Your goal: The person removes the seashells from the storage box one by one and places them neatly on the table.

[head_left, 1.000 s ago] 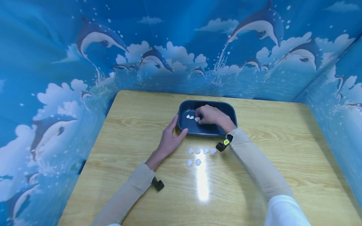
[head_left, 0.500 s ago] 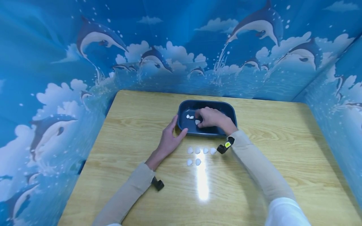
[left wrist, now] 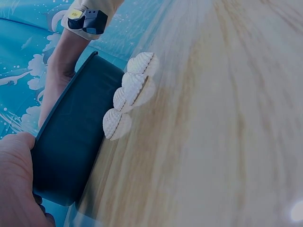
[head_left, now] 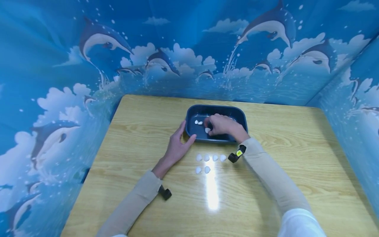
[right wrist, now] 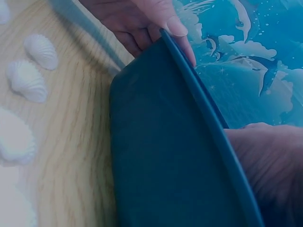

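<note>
A dark blue rectangular tub [head_left: 217, 141] stands near the back of the table. My left hand [head_left: 176, 146] holds its near left corner, thumb at the rim and fingers along the left side. Inside the tub, my right hand [head_left: 223, 125] pinches a white seashell [head_left: 207, 130] low over the bottom. Two smaller white shells [head_left: 200, 123] lie to its left. The tub wall hides most of the right hand in both wrist views.
On the wooden table [head_left: 142, 131], several white ribbed seashells [head_left: 207, 157] make a row in front of the tub, with two shells [head_left: 207, 170] nearer. A dolphin-printed backdrop [head_left: 177, 79] encloses the back and sides.
My right hand has shifted slightly toward the near side of the tub, and the pinched seashell has moved with it. The left hand stays on the corner.
</note>
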`<action>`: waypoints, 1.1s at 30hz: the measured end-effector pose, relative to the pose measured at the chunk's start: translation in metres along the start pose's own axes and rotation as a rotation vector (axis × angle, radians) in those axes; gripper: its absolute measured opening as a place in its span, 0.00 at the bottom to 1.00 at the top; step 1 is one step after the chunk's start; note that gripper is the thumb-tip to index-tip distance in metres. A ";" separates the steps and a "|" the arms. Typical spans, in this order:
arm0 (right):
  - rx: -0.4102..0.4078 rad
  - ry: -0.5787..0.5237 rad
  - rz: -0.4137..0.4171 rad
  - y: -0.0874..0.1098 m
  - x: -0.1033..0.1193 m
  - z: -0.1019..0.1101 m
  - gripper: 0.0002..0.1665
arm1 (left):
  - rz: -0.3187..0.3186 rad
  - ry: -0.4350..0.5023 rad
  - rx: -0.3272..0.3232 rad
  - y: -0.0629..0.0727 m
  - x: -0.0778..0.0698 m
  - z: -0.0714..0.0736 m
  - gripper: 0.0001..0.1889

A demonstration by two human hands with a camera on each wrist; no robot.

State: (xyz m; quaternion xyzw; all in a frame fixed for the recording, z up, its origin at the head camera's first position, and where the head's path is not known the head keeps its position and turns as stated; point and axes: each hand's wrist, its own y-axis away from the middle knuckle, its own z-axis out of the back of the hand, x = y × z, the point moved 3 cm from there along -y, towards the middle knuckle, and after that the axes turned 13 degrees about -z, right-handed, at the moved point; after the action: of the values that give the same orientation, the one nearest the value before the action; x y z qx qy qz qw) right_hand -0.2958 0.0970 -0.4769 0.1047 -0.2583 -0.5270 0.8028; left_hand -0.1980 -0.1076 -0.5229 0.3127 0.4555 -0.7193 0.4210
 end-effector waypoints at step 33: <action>-0.122 -0.058 -0.001 0.025 -0.009 0.008 0.21 | -0.015 -0.004 -0.007 -0.001 0.000 -0.001 0.42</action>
State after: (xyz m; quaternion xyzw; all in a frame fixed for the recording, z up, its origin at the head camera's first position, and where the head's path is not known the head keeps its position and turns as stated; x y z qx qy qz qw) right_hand -0.2828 0.1168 -0.4617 0.0404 -0.2490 -0.5451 0.7995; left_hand -0.1991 -0.1067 -0.5229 0.3062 0.4595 -0.7217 0.4175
